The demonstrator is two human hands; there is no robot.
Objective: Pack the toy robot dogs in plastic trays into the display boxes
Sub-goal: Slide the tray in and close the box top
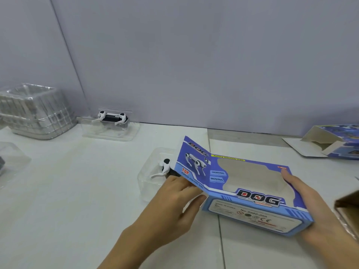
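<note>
We see the clear plastic tray with white toy robot dog [161, 171] just left of the blue windowed display box [252, 191] — open end facing it — left hand [174, 199] pinching the flap, nearer; right hand [308, 200] gripping the far end.

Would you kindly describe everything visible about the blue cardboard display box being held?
The blue cardboard display box is printed with "DOG" lettering and a robot dog picture, with a large window cut-out showing a plain grey inside. Its left end flap stands open. It is tilted above the white table, the left hand at its open end, the right hand holding its right end.
</note>
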